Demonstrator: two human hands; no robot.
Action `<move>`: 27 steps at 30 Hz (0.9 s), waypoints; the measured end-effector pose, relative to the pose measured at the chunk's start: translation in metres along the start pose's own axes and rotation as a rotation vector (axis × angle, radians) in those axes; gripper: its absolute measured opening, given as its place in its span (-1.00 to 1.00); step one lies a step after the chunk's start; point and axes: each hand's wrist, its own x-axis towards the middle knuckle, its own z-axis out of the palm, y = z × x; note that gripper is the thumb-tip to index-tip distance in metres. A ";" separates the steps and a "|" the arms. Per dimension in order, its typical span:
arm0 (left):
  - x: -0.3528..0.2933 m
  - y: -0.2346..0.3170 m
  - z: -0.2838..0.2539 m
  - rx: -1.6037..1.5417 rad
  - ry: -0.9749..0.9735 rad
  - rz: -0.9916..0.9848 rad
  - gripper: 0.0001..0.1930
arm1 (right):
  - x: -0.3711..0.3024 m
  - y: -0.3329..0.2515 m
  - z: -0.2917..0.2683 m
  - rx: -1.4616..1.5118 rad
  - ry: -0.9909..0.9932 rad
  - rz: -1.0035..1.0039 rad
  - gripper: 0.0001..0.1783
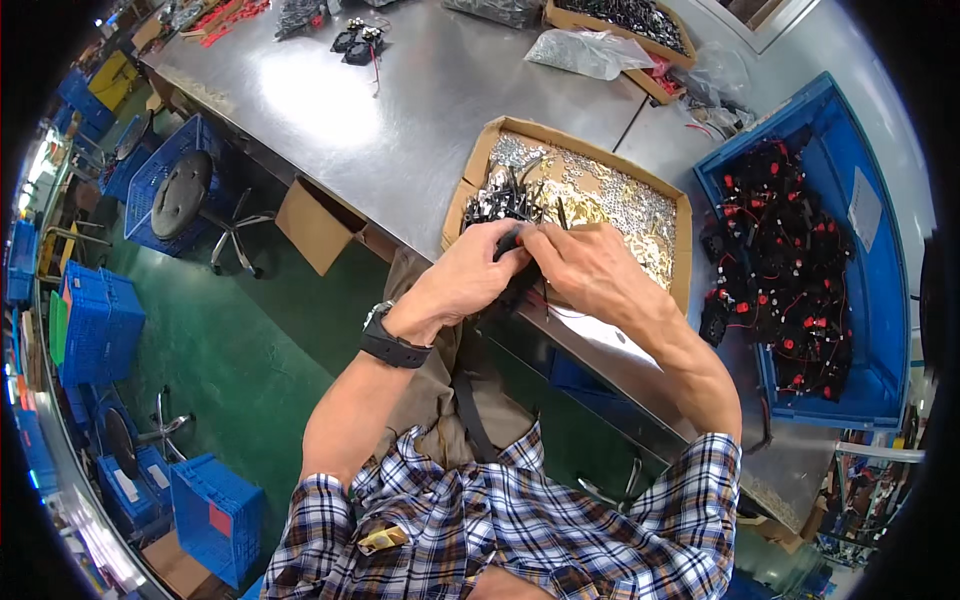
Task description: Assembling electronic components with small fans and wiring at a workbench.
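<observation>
My left hand (pixel 468 268) and my right hand (pixel 592 262) meet at the near edge of a shallow cardboard tray (pixel 457 208). Between their fingertips is a small black part (pixel 510 240), mostly covered by the fingers, so its exact kind cannot be made out. Both hands are closed around it, the left from one side and the right from the other. Right behind them in the tray lie black strip-like pieces with silver ends (pixel 495 203), gold-coloured metal pieces (pixel 572 205) and many small silver metal pieces (pixel 630 205).
A blue bin (pixel 880 300) of black parts with red pieces and wires (pixel 780 270) stands at the right. Farther back on the metal table (pixel 420 110) are black parts (pixel 358 42), a clear plastic bag (pixel 590 55) and another cardboard box (pixel 680 30). A stool (pixel 182 200) and blue crates (pixel 100 325) stand left.
</observation>
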 end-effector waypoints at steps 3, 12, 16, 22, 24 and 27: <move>-0.004 0.002 0.000 0.056 0.008 0.020 -0.69 | 0.007 -0.002 -0.007 -0.069 -0.108 0.015 -0.76; 0.001 -0.006 -0.003 0.096 -0.005 0.053 -0.73 | 0.004 0.000 -0.010 0.153 0.046 0.099 -0.77; -0.002 0.009 -0.003 0.106 -0.071 -0.003 -0.71 | -0.006 0.006 -0.014 0.050 0.066 0.187 -0.69; -0.006 0.005 -0.004 0.191 -0.011 0.047 -0.68 | 0.000 0.001 -0.018 0.029 -0.121 0.107 -0.62; -0.011 0.010 -0.002 0.075 0.005 0.026 -0.68 | -0.002 0.000 -0.019 0.108 0.008 0.218 -0.56; -0.008 0.007 -0.001 0.015 -0.010 0.010 -0.68 | -0.006 -0.008 -0.020 0.239 0.006 0.244 -0.62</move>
